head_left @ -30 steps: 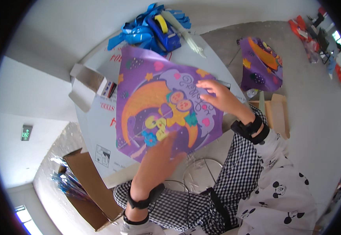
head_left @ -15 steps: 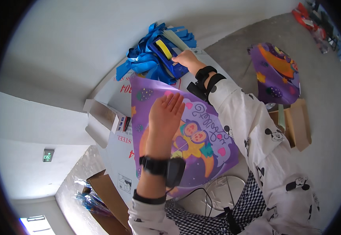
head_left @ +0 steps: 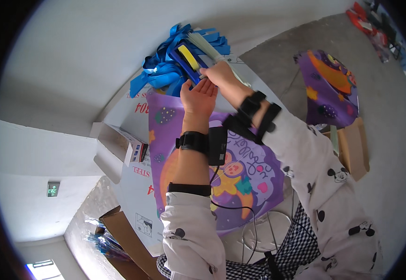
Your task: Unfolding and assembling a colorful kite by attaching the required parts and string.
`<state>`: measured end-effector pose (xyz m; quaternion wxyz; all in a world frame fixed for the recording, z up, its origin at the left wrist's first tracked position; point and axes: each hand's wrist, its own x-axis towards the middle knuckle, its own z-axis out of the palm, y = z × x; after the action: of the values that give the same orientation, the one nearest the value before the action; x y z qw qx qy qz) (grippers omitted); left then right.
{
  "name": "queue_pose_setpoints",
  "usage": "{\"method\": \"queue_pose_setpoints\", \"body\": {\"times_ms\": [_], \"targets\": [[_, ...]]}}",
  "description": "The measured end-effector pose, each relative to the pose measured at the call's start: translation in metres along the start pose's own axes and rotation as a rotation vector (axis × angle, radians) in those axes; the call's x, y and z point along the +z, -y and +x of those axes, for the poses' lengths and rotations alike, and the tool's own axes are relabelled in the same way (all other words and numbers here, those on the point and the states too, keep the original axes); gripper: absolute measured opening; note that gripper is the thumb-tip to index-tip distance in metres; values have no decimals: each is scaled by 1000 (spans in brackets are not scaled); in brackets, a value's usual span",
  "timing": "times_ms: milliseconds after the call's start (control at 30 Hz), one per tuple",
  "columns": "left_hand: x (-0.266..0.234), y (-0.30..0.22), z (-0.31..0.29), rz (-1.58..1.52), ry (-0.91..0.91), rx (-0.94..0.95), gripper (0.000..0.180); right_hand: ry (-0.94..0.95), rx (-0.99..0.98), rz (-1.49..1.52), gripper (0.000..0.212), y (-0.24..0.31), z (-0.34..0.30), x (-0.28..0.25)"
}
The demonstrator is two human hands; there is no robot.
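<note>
Since the earlier frame, the left hand (head_left: 199, 99) has moved away from the middle of the purple printed sheet (head_left: 233, 170) and gone up to the blue tape dispenser (head_left: 192, 75), while the right hand (head_left: 219, 74) has stayed at this same dispenser. From the head view, which looks down, the left grip is spread almost flat: the palm is turned upward, and the fingers reach to the front end of the dispenser, just below the right hand. The right grip is bent, with thumb and finger close together at the dispenser's front; whether a piece of tape is between them, I am not able to tell.

The dispenser carries a yellow roll (head_left: 188, 56) and is standing at the far side of the table (head_left: 130, 196), against a heap of blue straps (head_left: 163, 74) and near a bundle of pale sticks (head_left: 207, 46). The printed sheet lies on the table, its picture facing up, and the left forearm passes above it. To the left of the sheet is a small white box (head_left: 118, 142) with its flaps spread. Further to the right, apart from the table, another purple sheet (head_left: 326, 86) stands over a brown box (head_left: 358, 151).
</note>
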<state>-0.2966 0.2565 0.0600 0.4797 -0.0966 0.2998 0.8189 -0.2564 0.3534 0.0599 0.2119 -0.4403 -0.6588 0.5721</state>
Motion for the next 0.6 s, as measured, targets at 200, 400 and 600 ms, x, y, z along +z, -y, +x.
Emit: {"method": "queue_pose_setpoints", "body": {"times_ms": [200,400,600], "targets": [[7,-1,-6,69,-48,8,63,486,14,387,30,-41,-179,-136],[10,9,2,236,-137,56,55,302,491,291,16,-97,-344,-238],[3,14,20,416,-255,199,40,294,449,396,10,-121,-370,-240]]}}
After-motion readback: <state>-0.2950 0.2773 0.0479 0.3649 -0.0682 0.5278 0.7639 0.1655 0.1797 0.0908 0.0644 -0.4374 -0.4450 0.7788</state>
